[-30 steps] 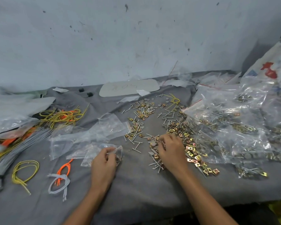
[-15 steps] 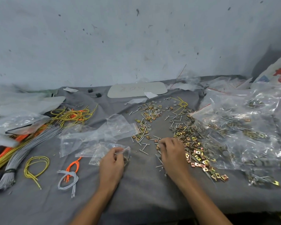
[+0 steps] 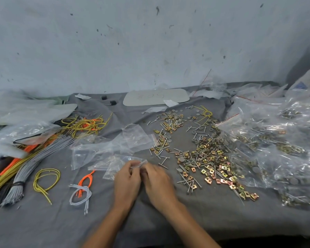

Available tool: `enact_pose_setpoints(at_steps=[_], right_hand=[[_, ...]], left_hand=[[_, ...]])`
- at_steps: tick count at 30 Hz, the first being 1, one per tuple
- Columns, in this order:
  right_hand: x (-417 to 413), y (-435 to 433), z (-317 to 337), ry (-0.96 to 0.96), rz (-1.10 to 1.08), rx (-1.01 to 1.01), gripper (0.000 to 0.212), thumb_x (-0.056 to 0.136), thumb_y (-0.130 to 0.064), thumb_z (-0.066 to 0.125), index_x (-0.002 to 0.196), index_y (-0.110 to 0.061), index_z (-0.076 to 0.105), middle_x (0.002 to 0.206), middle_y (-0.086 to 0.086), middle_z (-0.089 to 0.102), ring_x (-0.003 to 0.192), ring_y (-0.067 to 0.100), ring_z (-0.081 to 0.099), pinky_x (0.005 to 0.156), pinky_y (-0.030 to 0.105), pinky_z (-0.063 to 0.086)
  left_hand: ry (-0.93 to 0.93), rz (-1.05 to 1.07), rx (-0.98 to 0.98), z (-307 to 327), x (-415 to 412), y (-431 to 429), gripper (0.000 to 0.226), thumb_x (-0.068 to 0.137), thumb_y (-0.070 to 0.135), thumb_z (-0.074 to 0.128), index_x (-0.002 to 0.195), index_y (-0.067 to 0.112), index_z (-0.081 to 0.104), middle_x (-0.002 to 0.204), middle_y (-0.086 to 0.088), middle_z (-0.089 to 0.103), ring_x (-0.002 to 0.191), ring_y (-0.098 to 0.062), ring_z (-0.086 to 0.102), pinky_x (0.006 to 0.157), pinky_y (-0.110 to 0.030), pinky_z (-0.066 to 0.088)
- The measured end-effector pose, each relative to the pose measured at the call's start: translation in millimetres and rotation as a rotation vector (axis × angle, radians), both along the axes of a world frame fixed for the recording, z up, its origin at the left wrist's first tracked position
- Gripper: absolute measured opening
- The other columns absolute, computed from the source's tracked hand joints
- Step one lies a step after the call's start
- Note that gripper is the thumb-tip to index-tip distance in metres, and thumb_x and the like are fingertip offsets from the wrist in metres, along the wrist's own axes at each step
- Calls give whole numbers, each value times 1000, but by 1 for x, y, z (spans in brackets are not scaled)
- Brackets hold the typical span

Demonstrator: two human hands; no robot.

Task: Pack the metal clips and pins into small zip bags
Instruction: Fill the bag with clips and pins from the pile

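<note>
A small clear zip bag (image 3: 115,165) lies on the grey cloth just in front of me. My left hand (image 3: 126,181) pinches its mouth edge. My right hand (image 3: 157,181) is pressed against the left one at the same bag mouth, fingers curled; what it holds is hidden. Loose brass-coloured metal clips and silver pins (image 3: 206,158) are scattered to the right of my hands. More empty clear zip bags (image 3: 131,140) lie behind the held one.
Filled zip bags (image 3: 276,145) pile up on the right. Bundles of yellow, orange and grey cords (image 3: 25,163) lie at the left, small cord loops (image 3: 80,192) near my left hand. A pale plate (image 3: 156,96) sits by the wall. The table's front edge runs below my forearms.
My right hand left the pile of pins and clips and moved left to meet my left hand at the bag's mouth. The left hand kept its hold on the bag.
</note>
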State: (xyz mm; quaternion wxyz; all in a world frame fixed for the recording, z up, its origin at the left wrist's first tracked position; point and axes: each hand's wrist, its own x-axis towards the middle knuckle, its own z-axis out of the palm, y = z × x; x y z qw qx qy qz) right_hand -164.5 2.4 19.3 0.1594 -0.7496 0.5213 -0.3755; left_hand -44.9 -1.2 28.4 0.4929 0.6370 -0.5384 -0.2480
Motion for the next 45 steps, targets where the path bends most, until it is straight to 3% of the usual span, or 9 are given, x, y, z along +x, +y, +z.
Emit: enact_pose_setpoints(at_steps=[4, 12, 16, 21, 26, 32, 36, 41, 45], right_hand=[[-3, 0, 1, -78, 48, 96, 17, 97, -18, 46, 112, -21, 53, 111, 1, 68, 107, 24, 59, 90, 42, 46], [-3, 3, 3, 57, 45, 3, 18, 87, -17, 47, 97, -16, 62, 101, 2, 62, 97, 24, 50, 90, 42, 43], [0, 3, 1, 244, 145, 33, 37, 91, -19, 44, 124, -27, 57, 125, -9, 62, 111, 21, 46, 97, 39, 39], [1, 0, 2, 203, 178, 54, 48, 91, -17, 43, 136, -32, 50, 141, -15, 53, 134, 14, 36, 110, 37, 31], [-24, -4, 6, 106, -78, -66, 24, 90, -22, 54, 107, -27, 69, 106, -11, 70, 103, 18, 54, 92, 37, 44], [-83, -23, 4, 303, -494, 33, 26, 94, -28, 54, 120, -27, 62, 117, -1, 61, 106, 23, 48, 91, 37, 40], [-83, -24, -4, 375, -500, 48, 22, 96, -31, 51, 118, -29, 58, 119, -2, 60, 106, 24, 48, 90, 38, 38], [-88, -37, 3, 424, -479, 125, 27, 102, -32, 45, 127, -29, 55, 130, 0, 58, 117, 27, 46, 96, 40, 35], [-86, -31, 15, 273, -471, 34, 24, 103, -32, 48, 121, -30, 63, 116, -1, 64, 106, 24, 49, 89, 38, 36]], left_hand=[[1, 52, -27, 0, -2, 4, 28, 80, 28, 45, 91, 32, 70, 88, 14, 74, 88, -8, 67, 80, -30, 52], [-61, 128, -116, -1, -5, 8, 35, 86, 21, 49, 110, 16, 74, 99, 0, 77, 94, -20, 69, 88, -40, 54], [-70, 121, -120, 1, -6, 11, 36, 86, 18, 46, 110, 15, 74, 103, 0, 77, 98, -19, 69, 92, -39, 53], [-71, 126, -98, 4, -6, 10, 36, 88, 18, 46, 112, 13, 74, 107, -3, 76, 103, -22, 68, 97, -40, 51], [-156, 58, -123, 2, -4, 10, 45, 86, 27, 40, 116, 16, 72, 105, 0, 76, 97, -23, 69, 90, -39, 52], [-286, -49, -152, -7, -4, 9, 40, 88, 30, 44, 119, 25, 69, 84, 6, 73, 80, -19, 67, 73, -31, 47], [-318, -69, -130, -9, -2, 5, 41, 87, 33, 43, 119, 29, 68, 80, 16, 67, 80, -15, 66, 73, -28, 44], [-315, -73, -126, -8, -2, 6, 42, 85, 38, 40, 118, 36, 66, 74, 34, 61, 75, 8, 59, 68, -13, 36], [-312, -60, -116, -5, -3, 8, 42, 85, 42, 36, 119, 41, 60, 84, 35, 65, 83, 0, 63, 73, -14, 39]])
